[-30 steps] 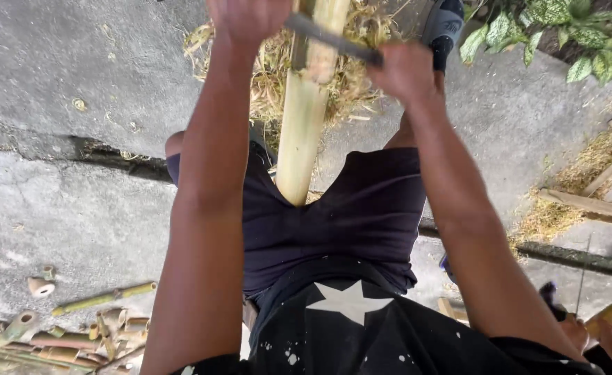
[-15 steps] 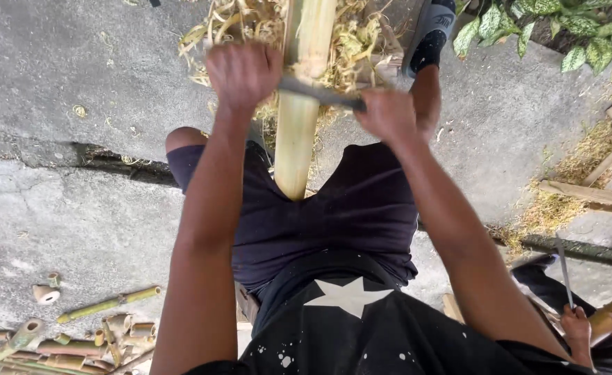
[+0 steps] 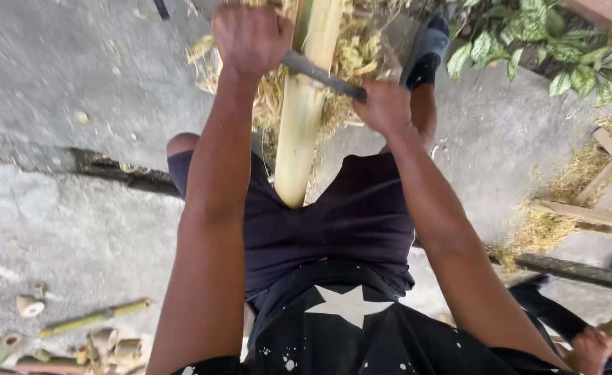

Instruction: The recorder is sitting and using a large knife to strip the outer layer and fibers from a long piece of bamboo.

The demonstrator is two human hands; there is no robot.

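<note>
**Two hands, one blade, a pale bamboo pole**

Seen from the head camera, the bamboo pole (image 3: 304, 118) runs up between the person's knees, its skin pale yellow-green, smooth and freshly scraped. The left hand (image 3: 250, 35) and right hand (image 3: 384, 105) are each clenched around an end of a dark metal blade (image 3: 323, 73) lying across the pole. Straw-like shavings (image 3: 351, 52) heap the concrete floor (image 3: 63, 104) behind. Cut bamboo stubs (image 3: 77, 333) lie lower left.

head view, steeply downward, close over lap

left hand (image 3: 250, 35) fisted | right hand (image 3: 384, 105) fisted | arms extended
</note>
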